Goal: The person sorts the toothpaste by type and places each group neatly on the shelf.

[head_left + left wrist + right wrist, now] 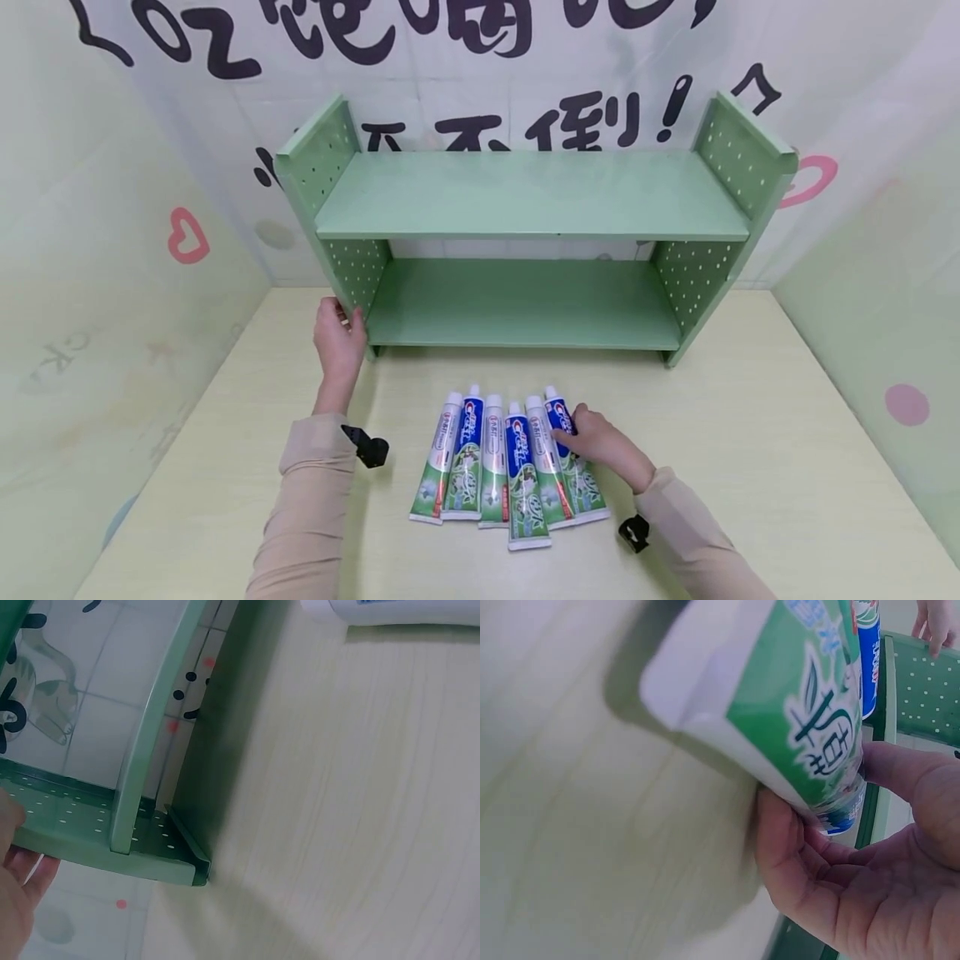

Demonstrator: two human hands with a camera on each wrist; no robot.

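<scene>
Right hand point(606, 439): thumb on one side, fingers curled round the other, pinching the rightmost blue, white and green soft toothpaste tube point(581, 479); that tube is at the right end of the row, white crimped end toward the person.
Grip step: reads as pick-up, hold taken. Shadow under the crimped end in the right wrist view; can't tell if the tube is off the pale wood-grain table point(750, 467).
Next move: probably calls for a light, steady pinch and a lift straight up, so the adjoining white-and-green toothpaste tube point(551, 475) isn't dragged along.
Tube row: six side by side, slightly fanned, blue-topped and white-topped alternating, caps away from the person. Fourth from left, a blue-topped tube point(528, 487), sits nearest the person.
Left hand point(339, 343): thumb and fingers pinching the left side panel of the light-green two-tier rack point(525, 196); bracing it, I'd guess.
Rack: stands on the table beyond the row, dotted holes in both sides, two flat shelves.
Sleeves: beige, both arms; black device at the left wrist point(366, 447), another at the right.
Table: runs back to the walls, rack's shadow under its front edge.
Back wall point(225, 125): white covering, big black Chinese characters, partly cut off.
Side walls: pale; pink heart outline point(187, 236) left, mauve dot point(907, 404) right.
</scene>
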